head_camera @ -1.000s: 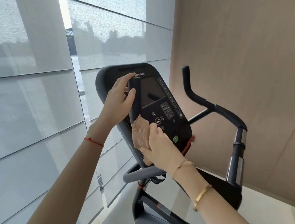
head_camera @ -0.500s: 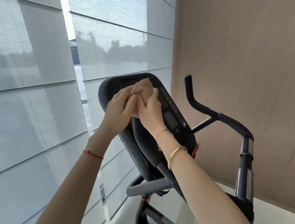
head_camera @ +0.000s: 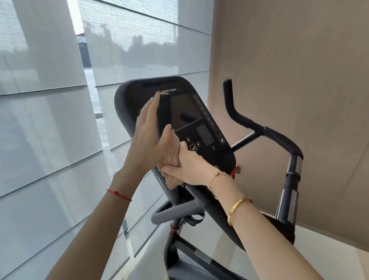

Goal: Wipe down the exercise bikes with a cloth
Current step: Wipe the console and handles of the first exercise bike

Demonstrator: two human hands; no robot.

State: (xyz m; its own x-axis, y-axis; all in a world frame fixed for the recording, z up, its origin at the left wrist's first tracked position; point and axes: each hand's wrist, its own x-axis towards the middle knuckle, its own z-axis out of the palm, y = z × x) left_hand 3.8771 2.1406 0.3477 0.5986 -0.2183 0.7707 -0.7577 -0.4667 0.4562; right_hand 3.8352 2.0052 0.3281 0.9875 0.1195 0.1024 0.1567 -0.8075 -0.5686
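Window blinds [head_camera: 36,128] behind | right hand [head_camera: 190,164] grips cloth [head_camera: 171,155], handlebar beneath hidden | left hand [head_camera: 148,134] flat, fingers straight

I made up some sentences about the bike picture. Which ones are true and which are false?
1. The right hand grips a tan cloth. True.
2. The cloth is wiping the bike's seat. False: it is wrapped on the near handlebar, in front of the console.
3. The left hand rests on that same handlebar, fingers straight. True.
4. The left wrist wears a gold bangle. False: it wears a red string; the gold bangle is on the right arm.
5. The console screen is lit up bright. False: it looks dark.
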